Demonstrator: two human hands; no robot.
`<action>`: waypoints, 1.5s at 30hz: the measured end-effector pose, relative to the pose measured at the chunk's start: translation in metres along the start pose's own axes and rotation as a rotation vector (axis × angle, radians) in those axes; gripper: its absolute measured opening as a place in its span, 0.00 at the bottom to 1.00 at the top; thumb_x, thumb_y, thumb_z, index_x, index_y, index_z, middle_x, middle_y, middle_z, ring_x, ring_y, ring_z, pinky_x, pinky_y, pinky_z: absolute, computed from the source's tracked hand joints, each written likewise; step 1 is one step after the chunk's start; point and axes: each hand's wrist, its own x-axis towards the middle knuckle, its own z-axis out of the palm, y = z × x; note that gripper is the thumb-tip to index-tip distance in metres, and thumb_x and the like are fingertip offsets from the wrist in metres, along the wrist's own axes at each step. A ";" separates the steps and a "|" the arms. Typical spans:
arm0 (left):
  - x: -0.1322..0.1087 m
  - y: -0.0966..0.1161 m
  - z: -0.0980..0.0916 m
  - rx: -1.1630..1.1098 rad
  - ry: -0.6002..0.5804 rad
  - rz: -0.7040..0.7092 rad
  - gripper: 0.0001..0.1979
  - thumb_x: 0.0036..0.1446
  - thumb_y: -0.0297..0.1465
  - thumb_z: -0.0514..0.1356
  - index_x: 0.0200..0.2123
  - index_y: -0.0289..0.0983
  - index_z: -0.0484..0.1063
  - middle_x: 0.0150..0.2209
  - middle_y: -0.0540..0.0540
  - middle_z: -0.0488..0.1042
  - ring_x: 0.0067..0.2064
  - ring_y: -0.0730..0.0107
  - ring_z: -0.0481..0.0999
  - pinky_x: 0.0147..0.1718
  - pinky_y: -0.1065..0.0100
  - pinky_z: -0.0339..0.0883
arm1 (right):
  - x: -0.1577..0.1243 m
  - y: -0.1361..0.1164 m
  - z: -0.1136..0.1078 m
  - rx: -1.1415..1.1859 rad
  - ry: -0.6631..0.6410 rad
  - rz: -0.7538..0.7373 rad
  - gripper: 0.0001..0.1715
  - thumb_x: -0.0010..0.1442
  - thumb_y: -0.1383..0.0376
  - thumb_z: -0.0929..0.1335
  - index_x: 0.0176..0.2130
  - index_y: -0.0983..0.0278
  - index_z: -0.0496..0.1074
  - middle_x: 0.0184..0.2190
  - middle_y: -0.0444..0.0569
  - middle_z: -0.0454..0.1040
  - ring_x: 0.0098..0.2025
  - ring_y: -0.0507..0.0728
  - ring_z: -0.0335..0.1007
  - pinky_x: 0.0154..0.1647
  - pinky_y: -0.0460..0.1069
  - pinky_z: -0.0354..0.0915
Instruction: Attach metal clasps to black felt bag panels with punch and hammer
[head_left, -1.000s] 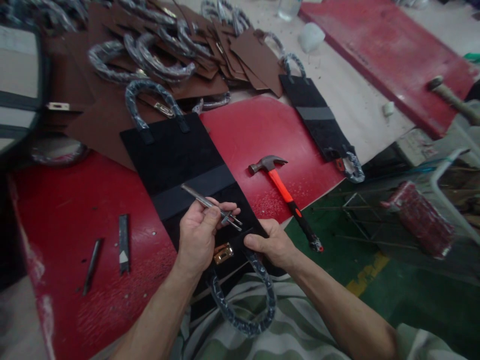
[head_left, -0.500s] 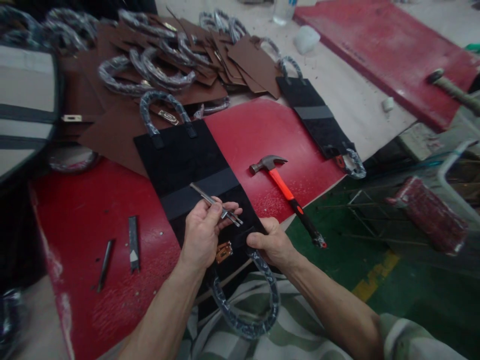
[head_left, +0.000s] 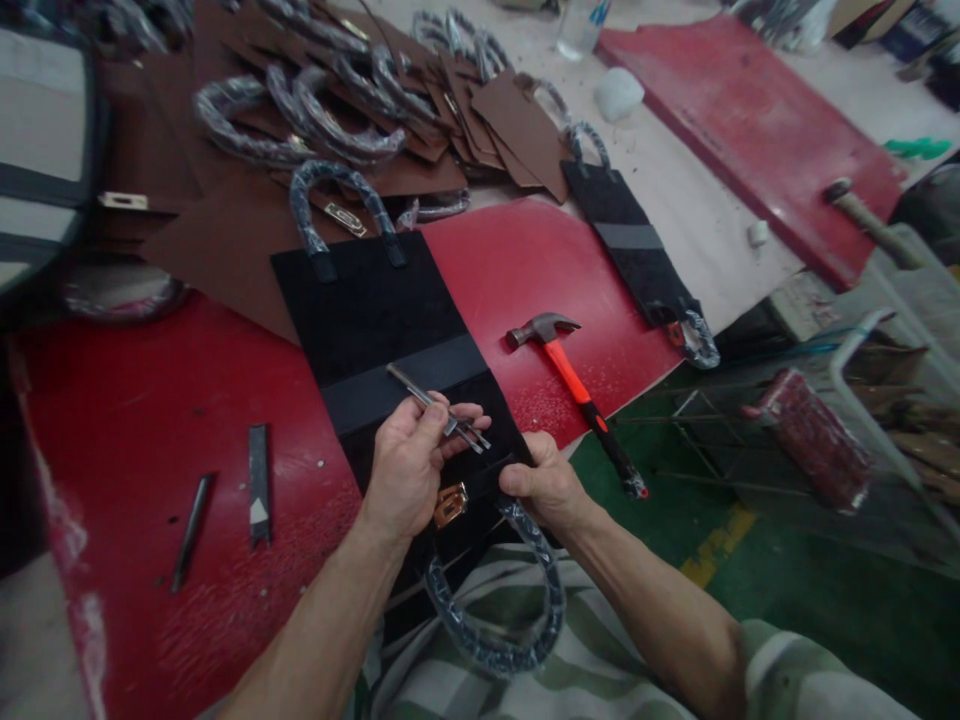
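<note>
My left hand [head_left: 412, 460] is closed on a slim two-pronged metal tool [head_left: 411, 382], its prongs pointing right over the black bag panel [head_left: 367, 300]. The fingers of my right hand [head_left: 546, 482] are closed on the panel's right edge, thumb on top, beside the base of the near handle. That plastic-wrapped handle [head_left: 551, 590] loops down over my lap. Just below my left fingers, a gold metal clasp [head_left: 451, 505] sits on the panel. A second wrapped handle [head_left: 300, 205] stands at the far end. The panel's near part is partly hidden by my hands.
A claw hammer [head_left: 574, 375] lies right of the panel on the red board [head_left: 480, 240]. At left are a dark metal rod [head_left: 193, 530] and a flat forked bar [head_left: 259, 480]. Behind are brown panels [head_left: 225, 250] with wrapped handles; another black bag panel [head_left: 619, 220] lies far right.
The view has shifted slightly, bringing more of the right background into sight. Both hands keep their holds, and the tool stays over the panel.
</note>
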 end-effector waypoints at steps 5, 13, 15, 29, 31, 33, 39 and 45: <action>0.001 -0.002 -0.008 -0.058 -0.057 0.016 0.19 0.51 0.39 0.70 0.38 0.37 0.66 0.37 0.45 0.81 0.41 0.60 0.83 0.42 0.63 0.76 | 0.000 -0.003 0.005 -0.011 0.019 -0.004 0.21 0.42 0.55 0.80 0.30 0.67 0.78 0.20 0.44 0.70 0.21 0.52 0.63 0.26 0.48 0.67; -0.002 -0.006 -0.008 -0.074 -0.117 0.118 0.19 0.52 0.40 0.71 0.38 0.38 0.67 0.37 0.46 0.82 0.42 0.61 0.83 0.44 0.63 0.76 | 0.000 -0.006 0.008 0.003 0.026 -0.006 0.20 0.42 0.56 0.80 0.28 0.67 0.76 0.23 0.45 0.70 0.23 0.52 0.64 0.23 0.45 0.63; -0.002 -0.007 -0.008 -0.068 -0.119 0.141 0.19 0.52 0.40 0.70 0.39 0.37 0.67 0.37 0.45 0.82 0.42 0.62 0.83 0.44 0.64 0.76 | 0.000 -0.006 0.008 0.011 0.031 0.002 0.21 0.41 0.56 0.80 0.28 0.67 0.75 0.25 0.45 0.71 0.25 0.52 0.65 0.25 0.45 0.64; -0.006 -0.009 -0.006 0.097 -0.097 0.317 0.15 0.57 0.38 0.67 0.41 0.38 0.66 0.38 0.47 0.82 0.44 0.62 0.82 0.51 0.56 0.74 | 0.002 0.000 0.001 -0.016 -0.008 0.002 0.26 0.43 0.52 0.80 0.34 0.67 0.76 0.22 0.41 0.65 0.23 0.49 0.57 0.25 0.45 0.58; -0.007 -0.009 -0.008 0.147 -0.090 0.335 0.15 0.58 0.39 0.66 0.41 0.38 0.66 0.39 0.46 0.82 0.44 0.60 0.82 0.49 0.56 0.75 | 0.002 0.001 0.000 -0.044 0.005 -0.003 0.27 0.43 0.51 0.80 0.34 0.67 0.75 0.21 0.41 0.63 0.22 0.49 0.56 0.24 0.45 0.57; -0.008 -0.007 -0.010 0.213 -0.086 0.371 0.15 0.58 0.39 0.66 0.42 0.38 0.66 0.40 0.44 0.81 0.43 0.59 0.82 0.47 0.57 0.76 | 0.002 0.003 -0.001 -0.070 0.006 -0.008 0.26 0.45 0.50 0.79 0.33 0.67 0.75 0.19 0.39 0.62 0.21 0.49 0.55 0.24 0.45 0.57; -0.016 0.006 -0.011 0.406 -0.137 0.394 0.14 0.61 0.38 0.63 0.44 0.37 0.66 0.44 0.41 0.80 0.44 0.60 0.82 0.48 0.59 0.76 | 0.004 0.009 -0.003 -0.112 -0.025 -0.038 0.24 0.49 0.51 0.77 0.33 0.67 0.73 0.18 0.39 0.62 0.20 0.48 0.55 0.24 0.45 0.58; -0.024 0.015 -0.002 0.589 -0.114 0.455 0.14 0.60 0.39 0.64 0.42 0.37 0.69 0.42 0.41 0.80 0.44 0.62 0.81 0.47 0.65 0.73 | 0.000 0.000 -0.006 -0.185 -0.116 -0.052 0.25 0.50 0.50 0.77 0.33 0.68 0.72 0.21 0.41 0.66 0.20 0.48 0.59 0.20 0.43 0.56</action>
